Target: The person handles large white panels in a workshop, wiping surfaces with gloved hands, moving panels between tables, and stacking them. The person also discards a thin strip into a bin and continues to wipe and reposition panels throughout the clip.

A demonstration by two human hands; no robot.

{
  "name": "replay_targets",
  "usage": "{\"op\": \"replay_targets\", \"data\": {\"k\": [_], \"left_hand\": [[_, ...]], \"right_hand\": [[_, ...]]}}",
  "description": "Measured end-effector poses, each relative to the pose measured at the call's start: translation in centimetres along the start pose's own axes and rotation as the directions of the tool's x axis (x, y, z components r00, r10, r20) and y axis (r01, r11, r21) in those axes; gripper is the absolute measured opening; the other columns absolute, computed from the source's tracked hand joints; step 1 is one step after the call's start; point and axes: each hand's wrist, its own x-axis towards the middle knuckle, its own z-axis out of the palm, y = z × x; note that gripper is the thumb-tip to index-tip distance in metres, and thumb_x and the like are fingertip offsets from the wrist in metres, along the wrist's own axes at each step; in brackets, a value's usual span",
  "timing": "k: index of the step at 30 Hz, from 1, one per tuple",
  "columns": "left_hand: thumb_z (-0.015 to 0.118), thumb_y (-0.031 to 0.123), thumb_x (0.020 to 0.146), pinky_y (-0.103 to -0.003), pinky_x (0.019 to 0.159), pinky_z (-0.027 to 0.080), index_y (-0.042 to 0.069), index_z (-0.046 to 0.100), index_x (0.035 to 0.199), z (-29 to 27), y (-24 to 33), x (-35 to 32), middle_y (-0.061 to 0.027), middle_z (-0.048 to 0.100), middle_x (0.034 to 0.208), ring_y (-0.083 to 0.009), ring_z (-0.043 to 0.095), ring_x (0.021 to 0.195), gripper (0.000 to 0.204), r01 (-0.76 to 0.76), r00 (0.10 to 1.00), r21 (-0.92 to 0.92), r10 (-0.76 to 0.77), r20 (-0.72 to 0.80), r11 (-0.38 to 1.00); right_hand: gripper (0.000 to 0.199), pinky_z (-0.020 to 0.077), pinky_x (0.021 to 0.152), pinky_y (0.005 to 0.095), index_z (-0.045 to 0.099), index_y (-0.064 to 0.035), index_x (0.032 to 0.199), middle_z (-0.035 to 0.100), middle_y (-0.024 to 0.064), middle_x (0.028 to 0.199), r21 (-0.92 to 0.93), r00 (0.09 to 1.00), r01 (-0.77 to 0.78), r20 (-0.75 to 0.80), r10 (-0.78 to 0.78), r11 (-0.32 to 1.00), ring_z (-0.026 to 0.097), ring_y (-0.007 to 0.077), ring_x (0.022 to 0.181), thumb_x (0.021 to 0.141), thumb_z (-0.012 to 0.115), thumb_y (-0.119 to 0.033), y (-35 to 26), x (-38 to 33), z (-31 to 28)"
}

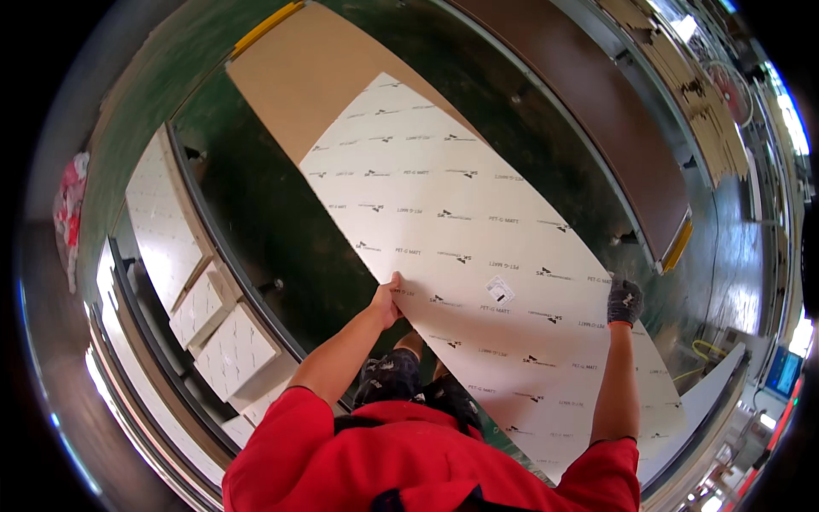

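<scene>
Workshop with a dark green floor (281, 230). The bare left hand (388, 299) pinches the near-left edge of a large white film-covered panel (478, 256); the gloved right hand (624, 300) grips its right edge at 3 o'clock. The panel extends toward 11 o'clock over a brown board (299, 77). Stacked white panels (213, 324) lie at 9 o'clock.

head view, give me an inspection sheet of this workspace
surface: dark green floor under the sheet
job's things: big white printed sheet held at both side edges; its far end lies over a tan board
clutter: smaller white printed panels stacked at the left
grippers: left hand bare, gripping the sheet's left edge; right hand in a dark glove, gripping the right edge
cables: yellow hose or cable at the right
surroundings: long brown board and cardboard stacks at upper right
</scene>
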Motion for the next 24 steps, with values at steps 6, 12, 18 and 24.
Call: {"op": "replay_targets", "data": {"k": [6, 12, 18, 24], "left_hand": [[0.042, 0.052, 0.103, -0.046, 0.095, 0.048, 0.006, 0.057, 0.128, -2.1, -1.0, 0.2, -0.0111, 0.063, 0.129, -0.0277, 0.061, 0.114, 0.055, 0.023, 1.000, -0.063, -0.023, 0.010, 0.998], [0.043, 0.050, 0.103, -0.044, 0.095, 0.049, 0.007, 0.057, 0.127, -2.0, -2.4, -0.1, -0.0110, 0.063, 0.128, -0.0278, 0.061, 0.114, 0.052, 0.028, 1.000, -0.076, -0.029, -0.009, 0.997], [0.042, 0.050, 0.103, -0.045, 0.094, 0.049, 0.007, 0.056, 0.130, -0.8, -2.9, -1.2, -0.0114, 0.063, 0.129, -0.0273, 0.061, 0.114, 0.053, 0.008, 1.000, -0.066, -0.008, 0.006, 0.998], [0.042, 0.051, 0.103, -0.043, 0.094, 0.048, 0.007, 0.054, 0.132, -0.2, -2.5, -1.2, -0.0102, 0.061, 0.131, -0.0261, 0.061, 0.115, 0.054, -0.016, 1.000, -0.019, 0.016, 0.010, 1.000]], "right_hand": [[0.049, 0.0525, 0.076, 0.0414, 0.079, -0.0157, 0.094, 0.071, 0.0157, 0.086, 0.029, 0.998, -0.062, -0.013, 0.062, 0.998, 0.069, 0.0348, 0.081, 0.092, 0.051, -0.055, 1.8, -0.8, 2.9], [0.049, 0.0510, 0.074, 0.0420, 0.078, -0.0109, 0.089, 0.070, 0.0179, 0.082, 0.153, 0.997, -0.072, -0.007, 0.074, 0.986, 0.068, 0.0359, 0.078, 0.089, 0.058, -0.056, 2.8, -1.6, 2.3], [0.051, 0.0501, 0.072, 0.0430, 0.076, -0.0065, 0.087, 0.070, 0.0184, 0.081, 0.176, 0.995, -0.093, -0.019, 0.098, 0.980, 0.068, 0.0351, 0.077, 0.086, 0.063, -0.056, 5.0, -1.0, 3.0], [0.053, 0.0506, 0.076, 0.0416, 0.077, -0.0059, 0.091, 0.073, 0.0166, 0.087, 0.232, 0.991, -0.133, 0.055, 0.123, 0.964, 0.070, 0.0325, 0.081, 0.084, 0.064, -0.057, 5.2, 0.0, 2.5]]}}
